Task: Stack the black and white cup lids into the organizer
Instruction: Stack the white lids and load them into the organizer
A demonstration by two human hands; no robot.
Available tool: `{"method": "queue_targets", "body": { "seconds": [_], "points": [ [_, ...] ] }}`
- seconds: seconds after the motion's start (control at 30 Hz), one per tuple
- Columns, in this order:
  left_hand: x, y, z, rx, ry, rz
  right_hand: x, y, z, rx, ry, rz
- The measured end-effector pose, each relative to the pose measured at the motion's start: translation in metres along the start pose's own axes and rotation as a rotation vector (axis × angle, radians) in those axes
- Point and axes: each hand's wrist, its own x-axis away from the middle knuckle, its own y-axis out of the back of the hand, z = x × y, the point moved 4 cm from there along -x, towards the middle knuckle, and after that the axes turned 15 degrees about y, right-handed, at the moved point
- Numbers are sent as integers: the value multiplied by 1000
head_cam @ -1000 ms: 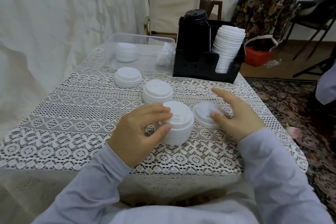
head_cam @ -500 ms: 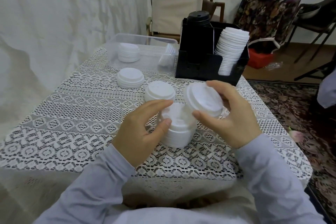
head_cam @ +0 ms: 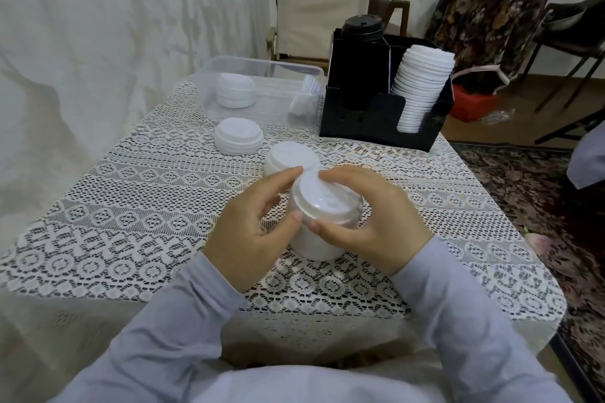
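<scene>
The left hand (head_cam: 252, 232) and right hand (head_cam: 370, 222) grip a stack of white plastic lids (head_cam: 322, 204); the black plastic organizer (head_cam: 376, 118) is part-filled, other stacks (head_cam: 239, 141) lie outside.

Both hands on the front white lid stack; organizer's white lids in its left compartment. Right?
Not quite. Head view: the organizer holds its white lids in the right compartment; black lids stand in the left. The left hand and right hand do hold the front white lid stack.

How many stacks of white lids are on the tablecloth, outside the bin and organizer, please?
3: the near stack held between the left hand and right hand, the middle stack just behind it, and the far stack beside the clear bin. None appears hidden.
</scene>
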Motion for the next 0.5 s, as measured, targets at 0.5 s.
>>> {"method": "queue_targets", "body": {
  "seconds": [0.5],
  "points": [
    [1,1,-2,-221,-216,-37,13,-13,-17,-254,-40,68]
  ]
}}
